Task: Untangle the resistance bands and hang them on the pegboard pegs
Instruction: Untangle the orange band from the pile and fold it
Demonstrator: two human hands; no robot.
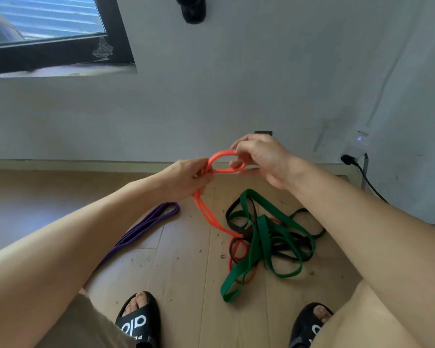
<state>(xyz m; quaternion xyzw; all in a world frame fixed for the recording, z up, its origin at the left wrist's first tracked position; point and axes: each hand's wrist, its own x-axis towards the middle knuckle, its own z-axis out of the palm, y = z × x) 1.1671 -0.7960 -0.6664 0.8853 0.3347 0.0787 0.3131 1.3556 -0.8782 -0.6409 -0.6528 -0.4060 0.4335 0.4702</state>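
Four bands: one purple band [146, 228] lies apart on the floor [181, 259] at left; left hand [186, 179] and right hand [259, 159] grip the orange band [224, 160], which trails into the green band [261, 237] and black band [239, 214] tangle.

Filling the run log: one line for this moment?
left hand grips orange band | right hand pinches its loop | tail in green band tangle | purple band apart on floor

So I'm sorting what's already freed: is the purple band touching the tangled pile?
Apart. The head view shows the purple band lying alone on the left, with bare floor between it and the green, black and orange pile.
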